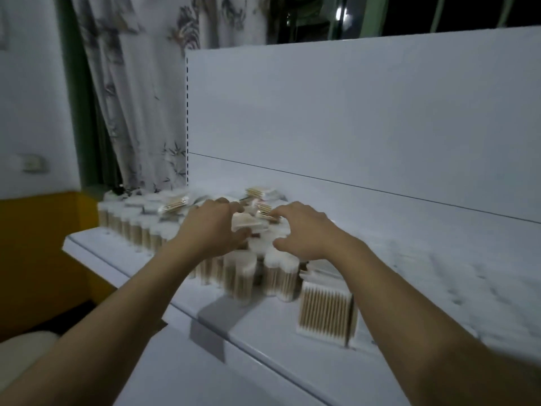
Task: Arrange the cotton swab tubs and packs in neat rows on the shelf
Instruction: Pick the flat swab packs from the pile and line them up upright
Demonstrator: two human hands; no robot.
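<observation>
Clear round tubs of cotton swabs (pixel 243 273) stand in packed rows on the white shelf (pixel 439 273), running back to the left end (pixel 131 232). Flat packs lie loose on top of them (pixel 260 192) (pixel 174 204). My left hand (pixel 210 227) reaches over the tubs, and its fingers and thumb pinch a flat pack (pixel 244 223). My right hand (pixel 304 227) hovers beside it with spread, curved fingers, the fingertips touching a small pack (pixel 265 213). A square pack (pixel 323 310) stands upright at the front, to the right of the tubs. The image is blurred.
The shelf's white back panel (pixel 351 112) rises behind the stock. A grey label holder (pixel 216 320) hangs on the front edge. The shelf surface stretches to the right of the tubs. A patterned curtain (pixel 131 83) and a yellow-based wall (pixel 38 238) lie to the left.
</observation>
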